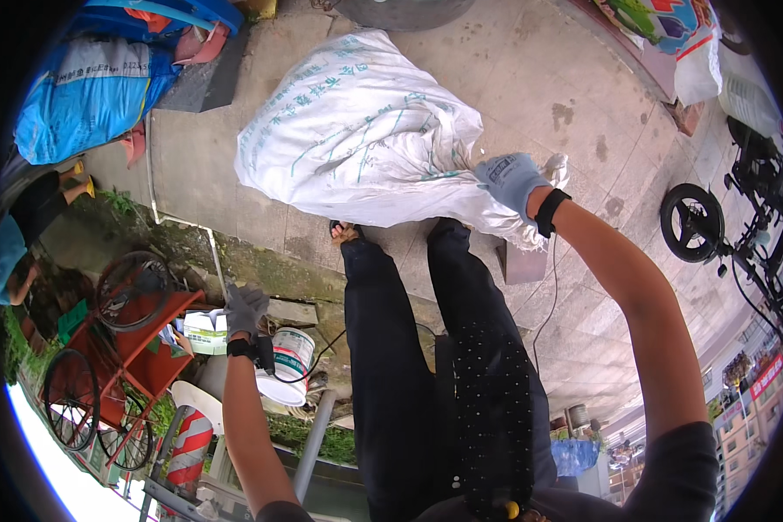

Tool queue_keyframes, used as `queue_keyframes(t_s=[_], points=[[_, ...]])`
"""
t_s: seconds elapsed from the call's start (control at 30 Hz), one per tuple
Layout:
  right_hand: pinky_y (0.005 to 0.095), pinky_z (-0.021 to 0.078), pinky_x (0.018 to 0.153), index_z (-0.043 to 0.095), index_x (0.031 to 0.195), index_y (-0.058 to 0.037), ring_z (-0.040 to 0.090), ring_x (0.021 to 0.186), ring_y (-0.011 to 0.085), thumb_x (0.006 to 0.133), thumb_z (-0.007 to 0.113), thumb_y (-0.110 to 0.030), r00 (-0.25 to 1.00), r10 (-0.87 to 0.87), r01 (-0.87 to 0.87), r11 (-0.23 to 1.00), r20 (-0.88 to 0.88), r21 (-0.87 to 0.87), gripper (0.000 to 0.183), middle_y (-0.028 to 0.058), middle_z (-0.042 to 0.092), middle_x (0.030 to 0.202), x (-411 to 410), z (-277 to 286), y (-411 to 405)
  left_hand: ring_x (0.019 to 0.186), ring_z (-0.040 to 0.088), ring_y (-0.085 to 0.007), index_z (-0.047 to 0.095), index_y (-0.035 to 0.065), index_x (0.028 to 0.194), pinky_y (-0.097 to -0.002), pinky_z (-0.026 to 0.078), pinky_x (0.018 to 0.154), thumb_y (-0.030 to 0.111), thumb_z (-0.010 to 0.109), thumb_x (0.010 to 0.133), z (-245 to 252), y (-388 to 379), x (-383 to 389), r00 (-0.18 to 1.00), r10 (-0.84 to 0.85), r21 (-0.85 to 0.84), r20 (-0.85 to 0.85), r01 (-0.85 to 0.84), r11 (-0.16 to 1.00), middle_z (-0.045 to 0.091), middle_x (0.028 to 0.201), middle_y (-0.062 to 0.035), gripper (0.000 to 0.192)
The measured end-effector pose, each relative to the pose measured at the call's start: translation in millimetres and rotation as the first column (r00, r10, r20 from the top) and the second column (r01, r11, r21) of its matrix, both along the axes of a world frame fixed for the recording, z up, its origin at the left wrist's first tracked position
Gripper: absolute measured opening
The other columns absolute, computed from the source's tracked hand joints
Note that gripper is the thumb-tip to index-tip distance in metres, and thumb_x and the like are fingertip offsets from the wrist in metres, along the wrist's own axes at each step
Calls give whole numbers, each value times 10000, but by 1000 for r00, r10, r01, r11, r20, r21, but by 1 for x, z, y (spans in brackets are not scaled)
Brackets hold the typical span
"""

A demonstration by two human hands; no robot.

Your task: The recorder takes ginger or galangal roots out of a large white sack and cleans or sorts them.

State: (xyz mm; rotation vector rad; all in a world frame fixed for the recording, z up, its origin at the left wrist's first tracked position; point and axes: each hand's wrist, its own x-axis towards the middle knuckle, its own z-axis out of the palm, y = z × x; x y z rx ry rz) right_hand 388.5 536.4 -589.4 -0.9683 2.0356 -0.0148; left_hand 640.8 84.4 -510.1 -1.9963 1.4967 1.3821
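Note:
A large white woven sack (359, 130), bulging and printed with green writing, lies on the paving before me. Its gathered neck is in my right hand (512, 179), which wears a light grey-blue work glove. Loose cloth hangs past the fist, and a frayed hem (528, 238) trails below it. My left hand (246, 310), in a darker grey glove, is held out to the left, well apart from the sack. Its fingers are spread and nothing shows in them. Both wrists bear black bands. My feet stand close to the sack's near edge.
A red cart (150, 346) with spoked wheels, a carton (205, 331) and a white bucket (290, 365) are at left. A blue sack (88, 94) lies upper left. Further left is another person (13, 248). A wheeled vehicle (691, 222) stands at right. A white pipe (183, 222) edges the paving.

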Motion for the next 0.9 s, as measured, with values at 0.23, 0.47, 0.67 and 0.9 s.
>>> queue_keyframes(t_s=[0.23, 0.47, 0.67, 0.9], points=[[459, 200, 969, 440, 1147, -109, 398, 1120, 216, 757, 530, -392, 966, -151, 213, 924, -210, 319, 490, 71, 467, 1143, -11, -13, -19, 766, 563, -277, 452, -2, 996, -370, 482, 673, 475, 437, 806, -53, -51, -15, 990, -144, 92, 10, 142, 986, 544, 916, -186, 515], [432, 238, 952, 440, 1151, -58, 410, 1078, 267, 743, 551, -267, 682, -552, 549, 820, -480, -164, 473, 118, 480, 1118, 17, 47, -7, 603, 557, -209, 486, 50, 937, -311, 463, 506, 351, 561, 778, -107, -104, -84, 941, -338, 129, -14, 337, 933, 549, 743, -105, 349], [349, 340, 889, 496, 1110, -34, 470, 1020, 283, 781, 540, -209, 294, -877, 854, 420, -380, -308, 375, 140, 533, 1063, 107, 92, -56, 405, 317, -80, 429, 88, 805, -228, 238, 351, 116, 525, 803, -129, -152, -151, 925, -362, 285, -114, 379, 880, 357, 538, 8, 100], [306, 390, 840, 520, 1067, -1, 519, 967, 241, 761, 577, -183, -264, -963, 941, -245, -54, -234, 360, 130, 563, 1009, 212, 68, -173, 399, 277, -79, 416, 70, 802, -231, 224, 345, 109, 463, 829, -115, -223, -202, 837, -536, 209, -110, 547, 811, 319, 521, 8, 66]])
